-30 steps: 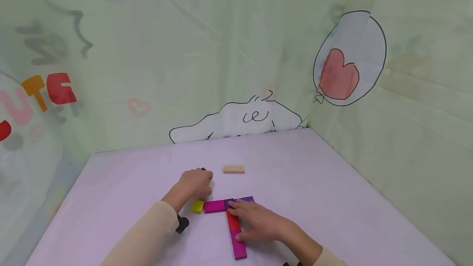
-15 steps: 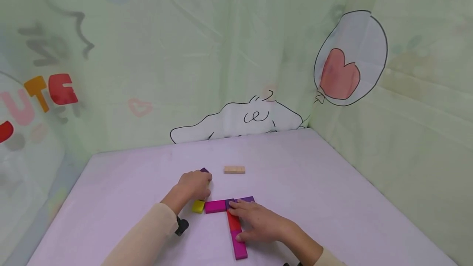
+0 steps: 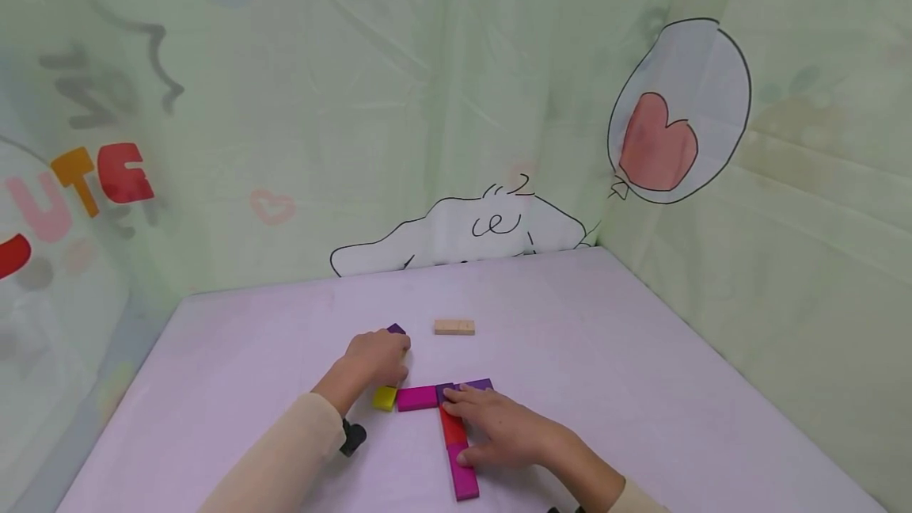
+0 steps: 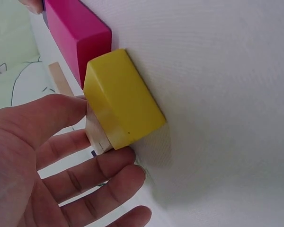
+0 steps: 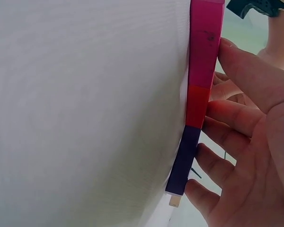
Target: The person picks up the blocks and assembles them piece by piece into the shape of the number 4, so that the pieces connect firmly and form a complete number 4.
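Observation:
My left hand (image 3: 378, 356) pinches a plain wooden block (image 4: 95, 130) between thumb and fingers, right behind a yellow block (image 4: 123, 97). The yellow block meets the end of a magenta block (image 3: 417, 398). Past the left fingers, a corner of a purple block (image 3: 397, 329) shows; the hand hides the rest. My right hand (image 3: 509, 424) rests along a row of blocks, its fingertips and thumb touching their side and top. This row has a dark purple block (image 3: 445, 391) at its far end, a red block (image 3: 453, 427) and a nearer magenta block (image 3: 464, 473).
Another purple block (image 3: 476, 385) extends right from the row's far end, partly behind the right hand. A separate pale wooden block (image 3: 454, 327) lies farther back on the pale cloth-covered table (image 3: 613, 355). Printed curtains (image 3: 299, 101) stand around the table's back and sides.
A little more of the purple block shows beyond my left fingers. The view has shifted slightly; my right hand stays in place on the row.

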Demonstrator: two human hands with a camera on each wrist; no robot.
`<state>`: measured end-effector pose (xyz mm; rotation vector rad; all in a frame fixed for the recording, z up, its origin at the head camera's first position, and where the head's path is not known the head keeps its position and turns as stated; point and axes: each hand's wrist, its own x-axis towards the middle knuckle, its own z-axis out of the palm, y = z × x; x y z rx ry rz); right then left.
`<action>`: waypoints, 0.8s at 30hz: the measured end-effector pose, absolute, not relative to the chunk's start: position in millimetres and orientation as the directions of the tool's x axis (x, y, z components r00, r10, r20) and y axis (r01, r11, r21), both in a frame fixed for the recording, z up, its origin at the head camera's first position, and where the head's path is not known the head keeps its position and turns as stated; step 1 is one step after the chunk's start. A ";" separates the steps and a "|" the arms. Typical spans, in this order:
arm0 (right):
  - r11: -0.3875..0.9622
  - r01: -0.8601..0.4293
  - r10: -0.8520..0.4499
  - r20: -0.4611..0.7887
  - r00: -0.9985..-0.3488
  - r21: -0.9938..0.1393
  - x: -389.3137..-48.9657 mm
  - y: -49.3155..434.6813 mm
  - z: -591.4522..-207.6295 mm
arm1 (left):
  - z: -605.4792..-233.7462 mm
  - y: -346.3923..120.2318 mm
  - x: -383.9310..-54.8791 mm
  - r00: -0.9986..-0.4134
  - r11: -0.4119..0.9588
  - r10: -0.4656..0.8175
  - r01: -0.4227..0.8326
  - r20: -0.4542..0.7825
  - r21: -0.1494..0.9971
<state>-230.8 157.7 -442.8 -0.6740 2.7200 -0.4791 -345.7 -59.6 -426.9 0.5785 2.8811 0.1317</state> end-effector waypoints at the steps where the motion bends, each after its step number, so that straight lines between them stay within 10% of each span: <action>1: 0.835 -0.393 -0.492 -0.203 -0.847 -0.385 -230.8 157.8 -443.0 | -427.1 -59.5 -345.8 -0.904 0.919 0.390 0.372 -0.176 0.127; 24: 0.835 -0.361 -0.477 -0.220 -0.851 -0.416 -231.5 157.9 -444.6 | -424.4 -58.0 -343.9 -0.908 0.923 0.379 0.358 -0.177 0.139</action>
